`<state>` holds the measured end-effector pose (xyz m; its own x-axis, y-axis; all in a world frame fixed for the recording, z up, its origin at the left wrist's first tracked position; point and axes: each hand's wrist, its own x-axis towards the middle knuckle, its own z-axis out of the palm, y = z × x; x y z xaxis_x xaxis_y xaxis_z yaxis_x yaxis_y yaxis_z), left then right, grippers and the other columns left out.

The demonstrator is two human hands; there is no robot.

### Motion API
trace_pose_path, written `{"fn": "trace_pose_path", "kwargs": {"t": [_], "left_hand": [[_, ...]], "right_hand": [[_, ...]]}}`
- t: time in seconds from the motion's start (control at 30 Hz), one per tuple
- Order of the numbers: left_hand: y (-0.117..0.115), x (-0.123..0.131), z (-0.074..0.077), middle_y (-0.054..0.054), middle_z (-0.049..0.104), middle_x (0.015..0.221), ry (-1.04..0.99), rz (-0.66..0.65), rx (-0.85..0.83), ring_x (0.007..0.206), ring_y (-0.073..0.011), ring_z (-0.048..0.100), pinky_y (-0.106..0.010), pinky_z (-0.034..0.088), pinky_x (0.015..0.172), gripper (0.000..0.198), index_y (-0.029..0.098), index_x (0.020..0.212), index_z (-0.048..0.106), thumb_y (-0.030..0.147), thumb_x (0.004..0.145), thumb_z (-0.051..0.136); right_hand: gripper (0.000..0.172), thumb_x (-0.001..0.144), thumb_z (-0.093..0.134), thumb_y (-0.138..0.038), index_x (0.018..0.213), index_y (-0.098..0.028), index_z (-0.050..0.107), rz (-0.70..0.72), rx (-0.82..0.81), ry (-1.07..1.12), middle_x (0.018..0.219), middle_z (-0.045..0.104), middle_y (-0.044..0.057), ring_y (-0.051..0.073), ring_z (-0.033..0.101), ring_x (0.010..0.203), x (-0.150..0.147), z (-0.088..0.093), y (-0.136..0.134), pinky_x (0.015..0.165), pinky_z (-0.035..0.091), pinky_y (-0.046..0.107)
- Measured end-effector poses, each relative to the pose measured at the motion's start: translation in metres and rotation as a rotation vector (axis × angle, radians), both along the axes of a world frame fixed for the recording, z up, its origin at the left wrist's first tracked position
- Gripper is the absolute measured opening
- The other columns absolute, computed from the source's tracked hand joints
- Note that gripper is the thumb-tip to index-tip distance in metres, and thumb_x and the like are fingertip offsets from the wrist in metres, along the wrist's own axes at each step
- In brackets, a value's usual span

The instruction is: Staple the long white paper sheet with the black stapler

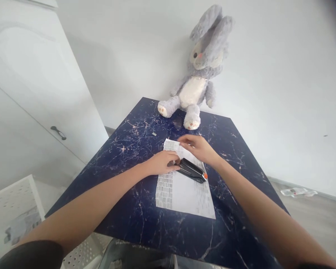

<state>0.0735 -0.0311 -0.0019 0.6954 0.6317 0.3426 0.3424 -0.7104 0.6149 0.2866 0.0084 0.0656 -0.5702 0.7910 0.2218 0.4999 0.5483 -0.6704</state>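
Observation:
A black stapler (192, 171) with an orange tip at its right end lies slantwise on a sheet of paper (184, 198). The sheet has grey marked bands along its sides and top. My left hand (164, 162) comes in from the left, its thumb and fingers curled around the stapler's left end. Just above and beyond the stapler, my right hand (197, 148) hovers over the upper part of the sheet. Its fingers are loosely bent and apart, and nothing shows in them.
A grey plush rabbit (194, 84) sits at the table's far edge against the wall. A small pale piece (154, 134) lies on the dark blue marbled table (123, 149). A white cabinet (39, 93) stands left, a white perforated rack (14, 198) below it. Clear plastic packaging (298, 192) lies on the floor at right.

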Motion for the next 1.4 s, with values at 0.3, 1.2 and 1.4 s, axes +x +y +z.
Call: {"fn": "trace_pose_path", "kwargs": {"t": [0.3, 1.2, 1.4], "left_hand": [[-0.001, -0.002, 0.003, -0.007, 0.063, 0.11, -0.009, 0.036, -0.125, 0.089, -0.0189, 0.062, -0.035, 0.049, 0.084, 0.041, 0.02, 0.112, 0.062, 0.037, 0.079, 0.08], [-0.002, 0.002, 0.009, -0.012, 0.062, 0.134, -0.501, 0.242, -0.381, 0.126, -0.0254, 0.059, -0.043, 0.049, 0.106, 0.043, 0.02, 0.125, 0.063, 0.03, 0.086, 0.077], [-0.014, 0.014, 0.017, -0.015, 0.072, 0.12, -0.834, 0.207, -1.035, 0.113, -0.0235, 0.07, -0.043, 0.051, 0.109, 0.026, 0.012, 0.112, 0.071, 0.032, 0.097, 0.064]], "right_hand": [[0.046, 0.094, 0.065, -0.049, 0.131, -0.021, 0.067, 0.044, -0.495, 0.199, 0.113, 0.07, 0.009, 0.023, 0.064, 0.091, 0.086, -0.039, -0.073, 0.079, 0.052, 0.036], [0.053, 0.098, 0.052, -0.018, 0.149, -0.03, 0.052, -0.064, 0.368, -0.051, 0.142, 0.062, 0.007, 0.032, 0.056, 0.134, 0.066, -0.06, -0.091, 0.111, 0.048, 0.056], [0.063, 0.098, 0.055, -0.008, 0.156, -0.027, 0.042, -0.052, 0.846, -0.319, 0.148, 0.057, 0.007, 0.031, 0.051, 0.141, 0.061, -0.045, -0.107, 0.109, 0.05, 0.051]]}}
